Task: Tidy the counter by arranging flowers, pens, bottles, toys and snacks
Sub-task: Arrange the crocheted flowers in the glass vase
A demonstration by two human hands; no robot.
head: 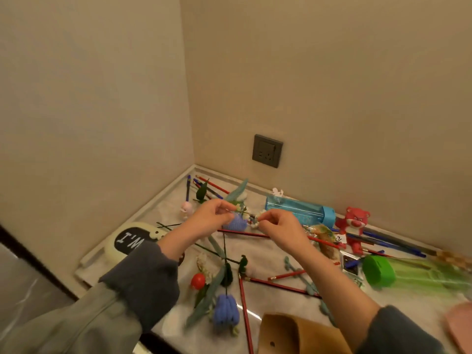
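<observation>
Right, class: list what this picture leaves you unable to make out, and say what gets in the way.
Head view throughout.
On the cream case, wording after "I'M" is hidden by the left sleeve.
The green bottle is blurred near the right edge.
The brown holder is cut off by the bottom edge.
The sprig pinched by the left hand and right hand is too small to identify.

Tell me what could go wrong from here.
1. The left hand and right hand both pinch the thin flower sprig; pulling apart could snap it or shed blossoms.
2. The blue knitted flower lies near the front edge of the counter beside the left sleeve; a sweep might knock it off.
3. The blue bottle lies on its side and may roll if bumped.
</observation>
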